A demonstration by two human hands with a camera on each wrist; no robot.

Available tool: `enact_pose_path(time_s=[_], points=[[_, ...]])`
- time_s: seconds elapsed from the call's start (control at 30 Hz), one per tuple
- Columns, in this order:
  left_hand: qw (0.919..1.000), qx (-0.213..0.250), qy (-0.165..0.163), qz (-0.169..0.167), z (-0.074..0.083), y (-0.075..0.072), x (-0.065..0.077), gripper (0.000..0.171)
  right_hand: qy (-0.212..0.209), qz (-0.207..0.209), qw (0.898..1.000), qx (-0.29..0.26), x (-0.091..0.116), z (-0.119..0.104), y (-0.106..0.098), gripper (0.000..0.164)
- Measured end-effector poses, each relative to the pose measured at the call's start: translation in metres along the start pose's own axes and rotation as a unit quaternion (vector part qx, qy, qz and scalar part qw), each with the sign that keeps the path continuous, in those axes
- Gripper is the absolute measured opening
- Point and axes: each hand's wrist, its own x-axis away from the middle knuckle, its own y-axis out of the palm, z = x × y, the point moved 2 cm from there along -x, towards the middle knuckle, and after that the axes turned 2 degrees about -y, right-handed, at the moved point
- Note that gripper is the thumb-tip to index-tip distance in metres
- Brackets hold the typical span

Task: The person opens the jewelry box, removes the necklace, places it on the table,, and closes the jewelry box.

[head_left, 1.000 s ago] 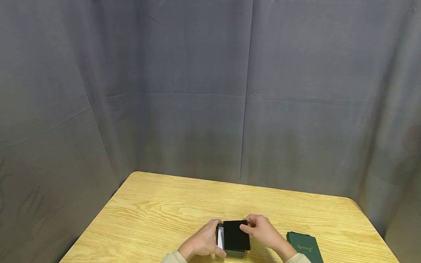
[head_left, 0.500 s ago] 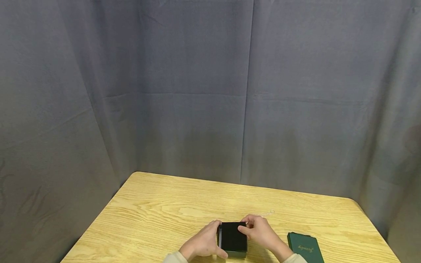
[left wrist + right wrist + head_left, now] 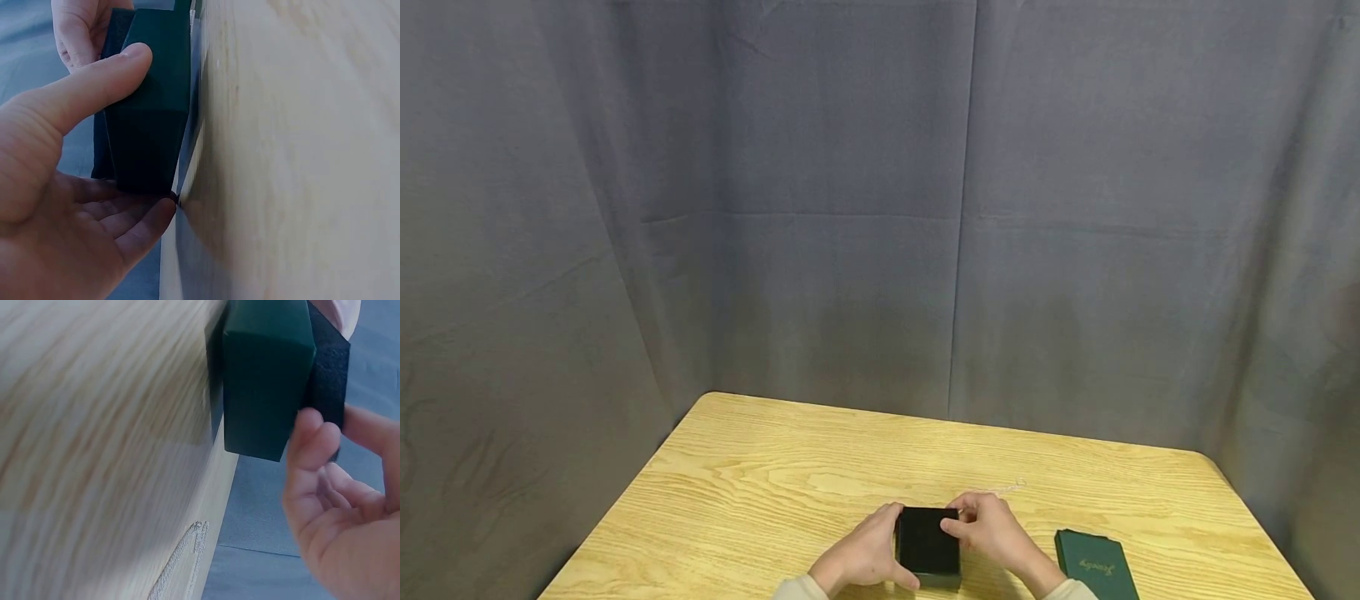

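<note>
A small green jewelry box [image 3: 939, 580] stands on the table, with a flat black foam insert [image 3: 925, 542] over its opening. In the right wrist view, the insert [image 3: 328, 375] juts past the rim of the green box [image 3: 265, 387]. My left hand [image 3: 868, 550] grips the box between thumb and fingers, the thumb on its near side and the fingers on its far side. At the right edge, my right hand [image 3: 992, 529] pinches the insert between thumb and fingers. The inside of the box is hidden under the insert.
A green lid [image 3: 1097, 565] with gold lettering lies right of the right forearm. Beyond the right hand, a thin silvery chain [image 3: 1011, 486] lies on the wooden table [image 3: 775, 475]. Grey curtains [image 3: 850, 250] hang behind and at the sides.
The black insert has moved left and down onto the box, covering the white inside that showed earlier. My right hand has shifted slightly left with it; my left hand has stayed nearly still.
</note>
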Motion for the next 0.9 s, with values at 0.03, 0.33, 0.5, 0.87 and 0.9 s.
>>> enact_pose_path(time_s=[0.03,0.33,0.5,0.87,0.9], points=[[1.0,-0.003,0.005,0.001,-0.0001,0.0001,-0.0001,0.099,-0.003,-0.004,1.0,0.002,0.0004,0.0,0.0002,0.029],[0.9996,0.003,0.028,-0.002,-0.0008,0.0003,-0.0006,0.084,-0.015,0.001,0.998,0.055,0.0006,-0.0004,0.0049,0.023],[0.9996,-0.001,0.027,-0.003,-0.0002,0.0005,-0.0004,0.083,-0.033,0.01,0.995,0.089,0.0001,-0.0013,0.0074,0.02],[0.9995,-0.028,0.015,-0.006,-0.0012,0.0016,0.0002,0.094,-0.02,0.032,0.995,0.089,0.0005,-0.0045,0.0086,0.014],[0.9995,-0.027,0.015,-0.007,-0.0013,0.0015,0.0,0.095,-0.019,0.036,0.995,0.09,0.0005,-0.0051,0.0087,0.014]])
